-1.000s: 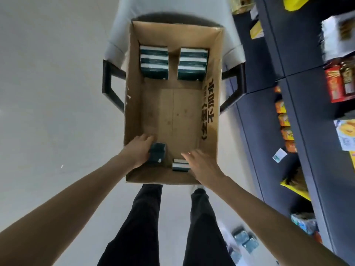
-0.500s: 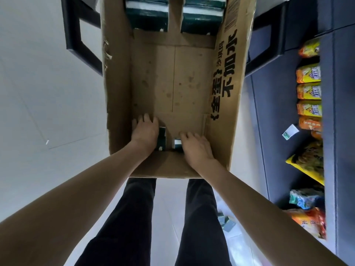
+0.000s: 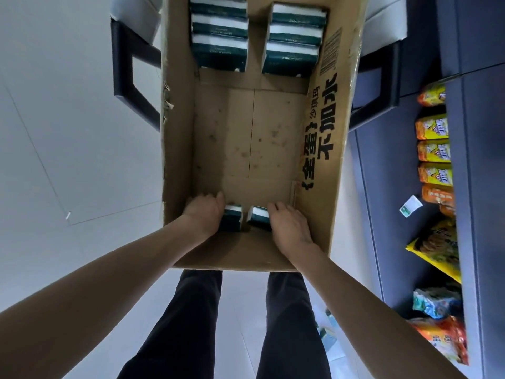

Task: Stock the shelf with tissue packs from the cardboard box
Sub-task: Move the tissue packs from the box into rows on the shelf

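Both hands reach into the open brown cardboard box (image 3: pixel 177 138), at its near end. The left hand (image 3: pixel 203 213) curls its fingers around one dark green-and-white tissue pack (image 3: pixel 232 217); the right hand (image 3: pixel 289 225) grips a second such pack (image 3: pixel 258 216) just beside it. This looks like the pick-up step. Next, lift both clear and turn toward the dark shelf (image 3: pixel 388 165), off beyond the right fingers. More stacked packs (image 3: pixel 218 36) lie well ahead of the fingers.

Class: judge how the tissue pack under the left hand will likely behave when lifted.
The tissue pack is probably light, since the left hand covers most of it. Its wrapper may be slippery. Boxy, so unlikely to roll.
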The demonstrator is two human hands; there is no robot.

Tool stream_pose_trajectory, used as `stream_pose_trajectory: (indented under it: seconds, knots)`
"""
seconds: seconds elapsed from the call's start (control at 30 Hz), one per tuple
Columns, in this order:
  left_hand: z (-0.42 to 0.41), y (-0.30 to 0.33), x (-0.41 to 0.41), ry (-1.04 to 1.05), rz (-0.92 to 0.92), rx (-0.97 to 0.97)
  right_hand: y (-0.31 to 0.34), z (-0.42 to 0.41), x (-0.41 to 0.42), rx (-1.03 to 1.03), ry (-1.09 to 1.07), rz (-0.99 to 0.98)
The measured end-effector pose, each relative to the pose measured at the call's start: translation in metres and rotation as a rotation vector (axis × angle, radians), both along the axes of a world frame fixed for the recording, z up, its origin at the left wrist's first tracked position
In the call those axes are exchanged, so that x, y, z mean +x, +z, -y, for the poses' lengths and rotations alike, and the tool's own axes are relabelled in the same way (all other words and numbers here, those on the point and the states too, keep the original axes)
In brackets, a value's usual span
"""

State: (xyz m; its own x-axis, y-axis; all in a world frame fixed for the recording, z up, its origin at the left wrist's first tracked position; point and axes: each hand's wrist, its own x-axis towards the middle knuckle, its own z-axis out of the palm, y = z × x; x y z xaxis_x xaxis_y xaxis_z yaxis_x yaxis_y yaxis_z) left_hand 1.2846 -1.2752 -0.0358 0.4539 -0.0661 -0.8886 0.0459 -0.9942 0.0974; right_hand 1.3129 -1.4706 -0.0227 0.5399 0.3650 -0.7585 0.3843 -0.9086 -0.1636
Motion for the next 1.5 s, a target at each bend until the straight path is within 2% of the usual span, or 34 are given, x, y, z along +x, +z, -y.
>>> stream_pose_trajectory:
  seconds: [0.2,0.37,0.6,0.73,0.87,1.0,1.13,1.2,1.3,1.5]
  knots:
    - [-0.001,0.047,0.009,0.053,0.186,-0.061,0.045,-0.007,0.01,0.029,-0.051,0.077]
    - [-0.01,0.12,0.029,-0.029,0.318,-0.08,0.117,-0.006,0.026,0.087,-0.097,0.178]
    - [-0.027,0.252,0.073,-0.156,0.577,-0.12,0.252,0.013,0.058,0.19,-0.189,0.375]
    - [-0.032,0.323,0.103,-0.214,0.882,-0.26,0.347,0.035,0.07,0.207,-0.331,0.541]
    - [-0.013,0.413,0.135,-0.283,1.073,-0.383,0.423,0.064,0.063,0.196,-0.364,0.627]
    - [0.011,0.49,0.158,-0.315,1.11,-0.596,0.49,0.1,0.052,0.237,-0.417,0.767]
    - [0.045,0.54,0.179,-0.304,1.155,-0.767,0.552,0.137,0.04,0.233,-0.454,0.899]
    - [0.068,0.562,0.188,-0.317,1.172,-0.817,0.578,0.155,0.033,0.239,-0.496,0.922]
    - [0.102,0.585,0.201,-0.467,1.249,-0.882,0.612,0.18,0.023,0.23,-0.527,0.99]
    - [0.169,0.615,0.222,-0.675,1.315,-0.901,0.653,0.231,0.008,0.235,-0.568,1.083]
